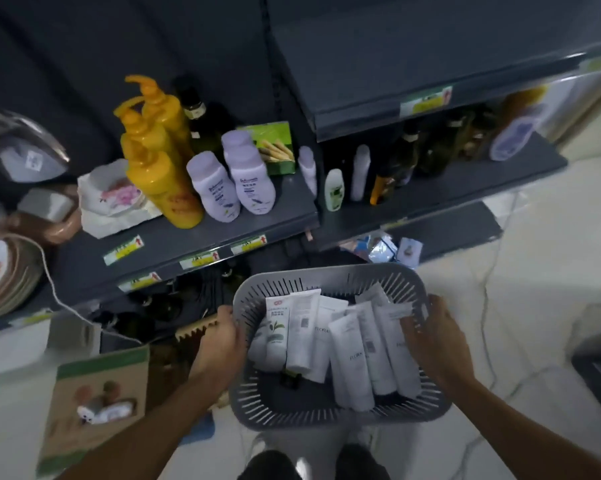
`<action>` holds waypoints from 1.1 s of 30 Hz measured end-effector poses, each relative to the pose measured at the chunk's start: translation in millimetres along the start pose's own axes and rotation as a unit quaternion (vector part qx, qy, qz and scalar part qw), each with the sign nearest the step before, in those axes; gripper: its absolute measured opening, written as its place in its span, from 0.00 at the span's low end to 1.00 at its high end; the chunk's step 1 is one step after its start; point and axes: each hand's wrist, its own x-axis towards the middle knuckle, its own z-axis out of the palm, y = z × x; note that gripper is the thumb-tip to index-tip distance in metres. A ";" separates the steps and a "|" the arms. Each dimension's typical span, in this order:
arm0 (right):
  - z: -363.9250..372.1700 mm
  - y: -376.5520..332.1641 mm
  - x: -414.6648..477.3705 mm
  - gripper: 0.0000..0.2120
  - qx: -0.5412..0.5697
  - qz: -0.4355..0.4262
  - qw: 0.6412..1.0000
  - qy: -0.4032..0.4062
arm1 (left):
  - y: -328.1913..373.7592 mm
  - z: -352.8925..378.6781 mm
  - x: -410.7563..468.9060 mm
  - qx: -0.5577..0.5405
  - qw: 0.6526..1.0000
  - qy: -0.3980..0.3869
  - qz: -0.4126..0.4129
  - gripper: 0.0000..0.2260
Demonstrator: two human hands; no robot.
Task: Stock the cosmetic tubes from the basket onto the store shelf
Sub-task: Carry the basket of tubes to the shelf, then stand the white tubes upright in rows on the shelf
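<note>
the left hand [222, 337] is curled over the left rim of the grey slotted basket [330, 410], gripping it, and the right hand [434, 337] clasps the basket's right rim with its fingers hooked inside the wall. inside the basket lie white cosmetic tubes [347, 351], loosely side by side and overlapping, some printed "flora", one with a green leaf. beyond the basket, the dark store shelf [257, 220] carries orange pump bottles [160, 157] and lilac bottles [233, 178].

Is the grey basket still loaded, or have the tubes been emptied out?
Loaded. The grey basket holds a pile of white tubes lying flat; both hands grip its sides.
</note>
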 end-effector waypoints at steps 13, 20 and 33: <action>47.1 14.9 150.3 0.21 -0.034 -0.084 0.993 -0.073 | 21.7 82.7 56.2 -0.065 0.986 0.023 -0.150 0.08; 73.7 26.1 173.9 0.29 -0.068 -0.085 0.991 -0.083 | 11.8 114.6 69.0 -0.105 0.982 0.051 -0.146 0.09; 95.3 -22.9 173.8 0.34 -0.248 -0.400 0.861 -0.190 | 93.4 135.1 134.4 0.006 1.000 -0.011 0.009 0.14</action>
